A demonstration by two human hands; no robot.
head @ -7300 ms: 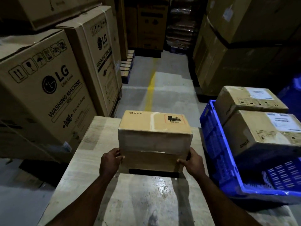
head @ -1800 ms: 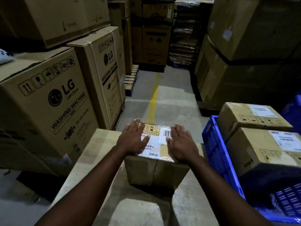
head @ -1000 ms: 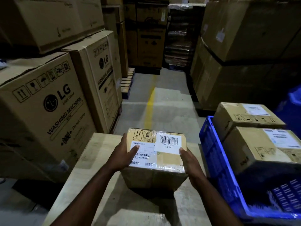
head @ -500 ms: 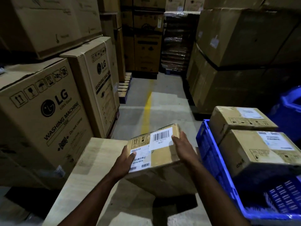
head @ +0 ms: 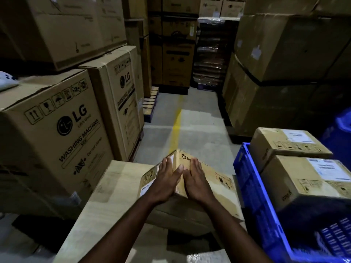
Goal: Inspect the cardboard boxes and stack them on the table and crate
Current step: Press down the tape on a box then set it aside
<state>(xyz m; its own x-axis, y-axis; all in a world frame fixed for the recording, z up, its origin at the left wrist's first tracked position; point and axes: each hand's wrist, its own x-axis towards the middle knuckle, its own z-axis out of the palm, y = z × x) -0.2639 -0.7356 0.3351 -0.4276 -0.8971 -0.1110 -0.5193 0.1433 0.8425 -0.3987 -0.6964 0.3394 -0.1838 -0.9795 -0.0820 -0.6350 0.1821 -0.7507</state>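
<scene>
A small cardboard box [head: 212, 188] is tipped up on one edge above the wooden table [head: 114, 192], an edge pointing upward. My left hand [head: 165, 180] lies flat with straight fingers on its left face, the one with the white labels. My right hand [head: 196, 180] lies flat on the right face with the printed logo. The two hands almost touch at the raised edge. To the right, two more cardboard boxes, the nearer box [head: 307, 179] and the farther box [head: 284, 143], stand in a blue plastic crate [head: 252, 186].
Large washing-machine cartons [head: 57, 133] line the left side of the table. Tall carton stacks [head: 275, 73] rise at the right and back. A concrete aisle with a yellow line [head: 175, 130] runs ahead. Another blue crate [head: 341, 126] sits at the far right.
The box has rolled further over: the labelled face now faces left and the logo face has come up. Both hands went from gripping its sides to lying flat on the two upper faces.
</scene>
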